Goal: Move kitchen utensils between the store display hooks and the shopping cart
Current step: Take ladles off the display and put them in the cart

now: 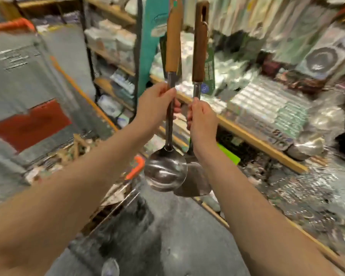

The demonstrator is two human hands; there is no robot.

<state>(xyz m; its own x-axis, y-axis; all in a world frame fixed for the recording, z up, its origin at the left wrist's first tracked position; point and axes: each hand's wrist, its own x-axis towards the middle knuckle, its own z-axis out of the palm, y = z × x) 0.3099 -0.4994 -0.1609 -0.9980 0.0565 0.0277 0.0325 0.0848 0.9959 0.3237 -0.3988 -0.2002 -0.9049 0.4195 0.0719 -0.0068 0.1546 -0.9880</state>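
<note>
Blurred store shelves (247,134) behind, left hand (157,105) grasping ladle (165,172), right hand (201,120) grasping spatula (195,184), both upright.

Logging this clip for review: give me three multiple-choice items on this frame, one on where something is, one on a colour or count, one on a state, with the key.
1. Where does the left hand grip the ladle?
A. on the wooden handle
B. on the metal shaft below the handle
C. on the bowl

2. How many utensils are held?
A. one
B. two
C. three

3. How is the spatula held by the right hand?
A. flat
B. blade up
C. upright, blade down

Key:
1 B, the fingers close on the steel just under the wood.
2 B, one ladle and one spatula, one per hand.
3 C, its wooden handle points up and its blade hangs low, behind the ladle bowl.
</note>
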